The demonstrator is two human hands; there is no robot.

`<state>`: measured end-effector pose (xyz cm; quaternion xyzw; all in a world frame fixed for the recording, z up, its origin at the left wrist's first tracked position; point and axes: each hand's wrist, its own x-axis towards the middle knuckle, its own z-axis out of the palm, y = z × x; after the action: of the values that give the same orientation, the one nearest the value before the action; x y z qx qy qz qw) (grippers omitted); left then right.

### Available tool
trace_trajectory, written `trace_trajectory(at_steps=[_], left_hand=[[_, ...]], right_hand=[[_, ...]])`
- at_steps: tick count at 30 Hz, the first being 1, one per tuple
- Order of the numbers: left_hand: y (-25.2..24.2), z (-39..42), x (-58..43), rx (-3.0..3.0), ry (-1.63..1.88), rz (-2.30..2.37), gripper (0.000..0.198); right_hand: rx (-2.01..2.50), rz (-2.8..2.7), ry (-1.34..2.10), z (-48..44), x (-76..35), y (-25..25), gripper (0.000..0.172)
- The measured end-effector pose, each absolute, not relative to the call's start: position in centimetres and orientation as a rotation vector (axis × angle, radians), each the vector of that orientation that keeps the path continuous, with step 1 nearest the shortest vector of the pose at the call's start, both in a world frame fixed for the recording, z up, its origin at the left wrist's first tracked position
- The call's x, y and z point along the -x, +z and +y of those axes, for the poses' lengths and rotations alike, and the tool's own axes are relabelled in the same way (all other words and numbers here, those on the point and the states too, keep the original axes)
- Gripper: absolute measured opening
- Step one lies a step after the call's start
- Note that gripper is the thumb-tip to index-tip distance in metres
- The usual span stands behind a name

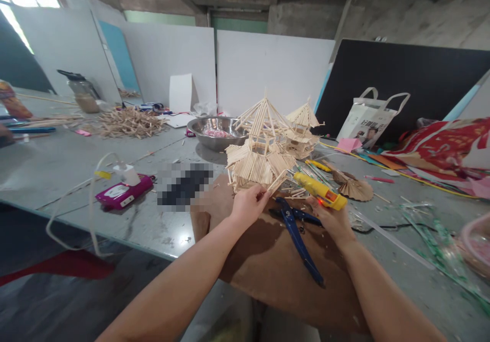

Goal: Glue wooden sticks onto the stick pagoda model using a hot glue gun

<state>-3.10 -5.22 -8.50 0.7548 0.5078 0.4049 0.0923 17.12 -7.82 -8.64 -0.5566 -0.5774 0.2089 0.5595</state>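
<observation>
A pagoda-like model of thin wooden sticks (254, 166) stands on the table, with a second pointed stick roof (304, 115) behind it. My left hand (250, 201) pinches a small piece built from wooden sticks (278, 181) at the model's front right corner. In my right hand (335, 219) is a yellow hot glue gun (317, 189), a small red light glowing on it. Its nozzle points left, close to the stick piece; whether they touch I cannot tell. Between my hands, blue-handled pliers (296, 242) lie on a brown cardboard sheet (264, 275).
A metal bowl (218, 130) stands behind the model, left of it. Further left are a heap of short sticks (128, 122) and a purple power strip (124, 191) with a white cable. A folded paper fan (354, 186), green plastic strips (424, 235) and a white bag (363, 120) occupy the right.
</observation>
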Motion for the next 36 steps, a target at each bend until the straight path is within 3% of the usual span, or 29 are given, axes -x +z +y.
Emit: trace_trajectory(at_steps=[18, 36], left_hand=[[-8.7, -5.2, 3.0, -2.294, 1.166, 1.569, 0.026], [-8.9, -5.0, 3.0, -2.278, 1.171, 1.590, 0.026]], right_hand=[[1.238, -1.697, 0.384, -7.8, -17.3, -9.8, 0.021], [1.271, -1.880, 0.328, -7.8, -17.4, -9.8, 0.021]])
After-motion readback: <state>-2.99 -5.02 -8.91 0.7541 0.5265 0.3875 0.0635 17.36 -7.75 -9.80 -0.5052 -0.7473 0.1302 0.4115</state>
